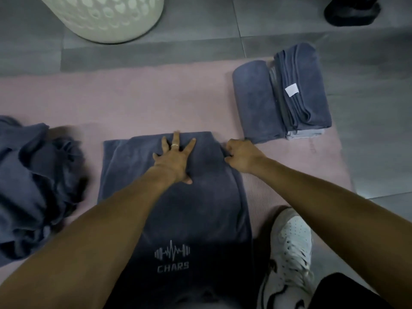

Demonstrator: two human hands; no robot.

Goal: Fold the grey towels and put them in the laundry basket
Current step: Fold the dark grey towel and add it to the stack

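Pale pink foam mat (138,101) on grey tiled floor (367,63). Dark grey towel with white "CHARS" logo (200,208) lies half-folded, mid-mat. Left hand (176,159), fingers spread flat, presses its far end. Right hand (239,155), fingers curled, pinches the towel's right edge. Folded grey towel stack (283,94) far right on mat; crumpled grey towels (35,181) left. White perforated plastic laundry basket (107,16) on tiles beyond. White sneaker (289,248) near right.

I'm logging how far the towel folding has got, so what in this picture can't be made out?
Head view only:
- Laundry basket: top cut off by the frame edge, so its contents are unseen.
- Unfolded towel pile: cut by the left edge, blurred; count unclear.
- Folded stack: number of towels uncertain.
- Right hand fingertips: curled under, hidden at the spread towel edge.
- Left hand hides the cloth beneath.
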